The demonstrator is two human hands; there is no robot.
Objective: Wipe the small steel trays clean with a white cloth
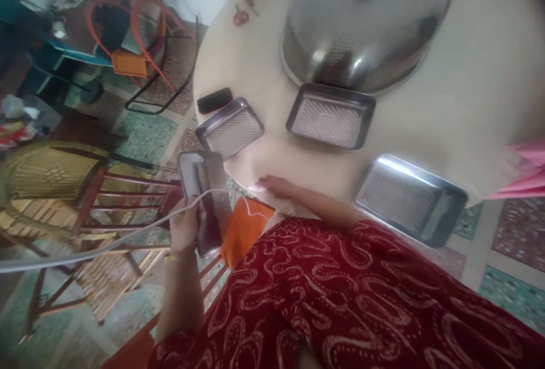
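Note:
My left hand point(184, 226) is closed on the side of a metal tray point(208, 201), which is tilted up beside the table edge. A gold-coloured bangle circles that wrist. My right hand point(279, 186) is low over the near rim of the table; its fingers point left, somewhat blurred, with nothing visible in them. A second metal tray point(233, 129) lies at the table's left edge, close to the held one. Another tray point(330, 116) rests farther back in the middle, and one more tray point(411, 198) lies at the right, by the near edge.
A large steel dome cover point(366, 22) with a knob stands on the round cream table point(489, 74). A dark phone point(215, 100) and a small red-handled item point(240, 16) lie at left. A white cable point(128, 237) crosses in front of my left hand. Wooden chairs point(131, 198) stand left.

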